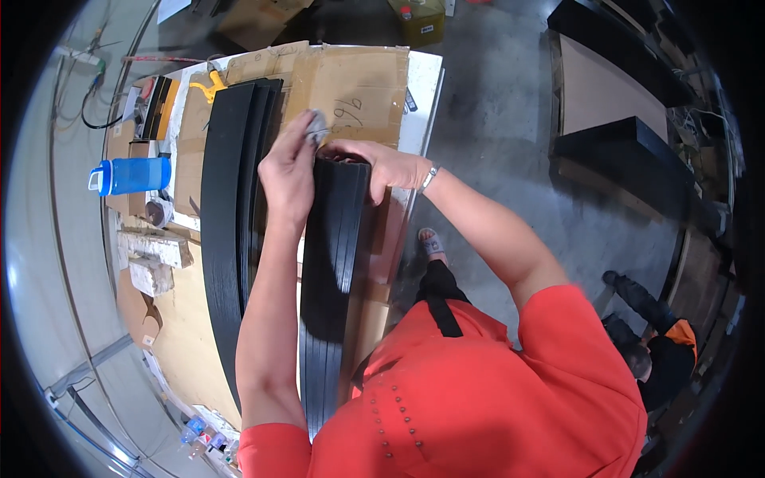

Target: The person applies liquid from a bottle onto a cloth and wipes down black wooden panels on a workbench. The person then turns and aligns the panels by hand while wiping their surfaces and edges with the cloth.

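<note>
The left hand pinches a grey cloth and the right hand grips the far end of the right black stack, wiping seemingly unfinished, the left black stack ungripped.

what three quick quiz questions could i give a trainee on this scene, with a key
1. Which hand holds the greyish cloth-like wad?
2. True or false: the right hand is at the far end of the right-hand black stack.
3. Where is the blue bottle relative to the left-hand black stack? a) right of it b) on top of it c) left of it

Key: 1. The left hand; 2. True; 3. c
</note>
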### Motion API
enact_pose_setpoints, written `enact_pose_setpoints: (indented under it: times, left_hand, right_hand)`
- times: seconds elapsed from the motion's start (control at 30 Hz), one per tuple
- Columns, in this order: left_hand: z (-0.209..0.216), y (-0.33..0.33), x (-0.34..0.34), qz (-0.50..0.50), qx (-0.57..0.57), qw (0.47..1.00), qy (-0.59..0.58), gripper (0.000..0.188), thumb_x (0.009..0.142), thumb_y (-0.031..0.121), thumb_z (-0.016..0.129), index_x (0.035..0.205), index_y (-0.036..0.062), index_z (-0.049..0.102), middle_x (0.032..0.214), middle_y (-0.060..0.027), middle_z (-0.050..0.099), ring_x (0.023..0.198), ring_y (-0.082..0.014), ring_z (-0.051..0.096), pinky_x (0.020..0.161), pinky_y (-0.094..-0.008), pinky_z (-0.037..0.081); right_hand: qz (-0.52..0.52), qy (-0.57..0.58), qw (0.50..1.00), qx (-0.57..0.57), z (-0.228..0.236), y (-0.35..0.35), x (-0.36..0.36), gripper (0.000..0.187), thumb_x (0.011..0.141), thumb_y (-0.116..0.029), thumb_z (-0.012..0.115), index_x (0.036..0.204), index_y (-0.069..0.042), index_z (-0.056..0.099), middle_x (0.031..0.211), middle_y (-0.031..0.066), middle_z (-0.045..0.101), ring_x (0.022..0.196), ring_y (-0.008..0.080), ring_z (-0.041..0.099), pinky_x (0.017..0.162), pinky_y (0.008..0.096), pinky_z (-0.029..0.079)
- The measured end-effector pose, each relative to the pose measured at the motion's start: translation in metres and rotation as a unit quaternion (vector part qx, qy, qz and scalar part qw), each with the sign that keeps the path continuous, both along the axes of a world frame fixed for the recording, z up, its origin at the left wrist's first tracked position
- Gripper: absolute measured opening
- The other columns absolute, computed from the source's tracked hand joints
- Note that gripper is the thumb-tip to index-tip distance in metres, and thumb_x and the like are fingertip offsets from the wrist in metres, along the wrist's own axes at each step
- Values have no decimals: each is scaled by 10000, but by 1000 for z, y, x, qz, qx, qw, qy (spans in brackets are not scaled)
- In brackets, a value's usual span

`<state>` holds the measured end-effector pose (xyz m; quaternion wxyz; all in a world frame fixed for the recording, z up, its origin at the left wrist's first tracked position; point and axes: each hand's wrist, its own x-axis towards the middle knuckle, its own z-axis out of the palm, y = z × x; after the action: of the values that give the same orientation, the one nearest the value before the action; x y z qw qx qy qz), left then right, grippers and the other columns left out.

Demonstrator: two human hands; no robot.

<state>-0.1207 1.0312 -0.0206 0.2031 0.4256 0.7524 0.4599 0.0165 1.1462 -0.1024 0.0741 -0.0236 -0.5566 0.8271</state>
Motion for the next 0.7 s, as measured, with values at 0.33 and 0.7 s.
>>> enact_pose_setpoints:
  times: [0.33, 0.7]
  left_hand:
    - [13, -28, 18, -101, -63, 986, 114, 344, 934, -55, 589, 1270, -28, 659, 1386, -222, 616, 1309, -385, 579, 1102, -395, 447]
    - [21, -318, 93, -4, -164, 974, 155, 425, 796, -150, 574, 1192, -47, 690, 1317, -273, 631, 1247, -476, 600, 1120, -508, 425]
  right_hand:
    - [12, -53, 999, 1, 3, 3, 5, 1062, 382, 103, 697, 1421, -18, 513, 1255, 72, 631, 1189, 198, 556, 1054, 266, 440]
    - [17, -28, 998, 60, 3, 2, 0, 974, 371, 43, 695, 1332, -59, 578, 1227, 29, 621, 1173, 192, 548, 1086, 252, 402]
